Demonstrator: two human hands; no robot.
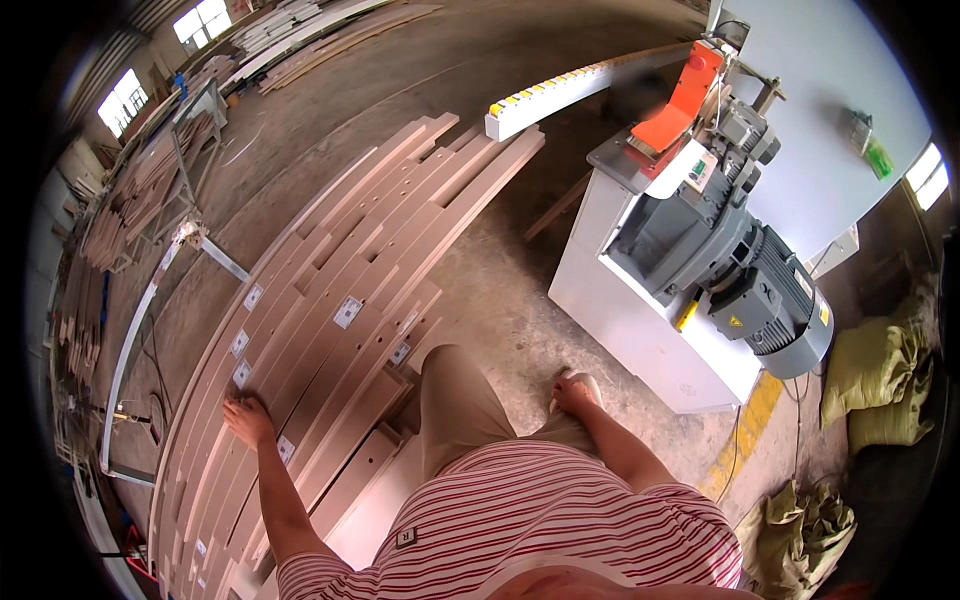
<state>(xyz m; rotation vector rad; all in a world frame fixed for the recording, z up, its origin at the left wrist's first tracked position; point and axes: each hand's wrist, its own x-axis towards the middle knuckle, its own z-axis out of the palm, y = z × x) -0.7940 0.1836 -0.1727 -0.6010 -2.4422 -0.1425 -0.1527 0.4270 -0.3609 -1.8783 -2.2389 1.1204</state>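
Observation:
My left hand (248, 418) rests on a large stack of long brownish-pink boards (330, 290). Its fingers are stretched out and slightly apart on the surface, near a small white label (242, 374). Several more labels of this kind are stuck on the boards, whose ends are staggered. On the other side, my right hand (574, 394) hangs low beside my leg, just above a light-coloured shoe. The fingers there are curled in, and whatever may be inside them is hidden.
To the right stands a white machine cabinet (650, 310) with a large grey motor (770, 300) and an orange guard (682, 98). A white rail with yellow rollers (560, 90) reaches over the stack's far end. Yellow-green sacks (875, 380) lie right; a metal frame (135, 350) stands left.

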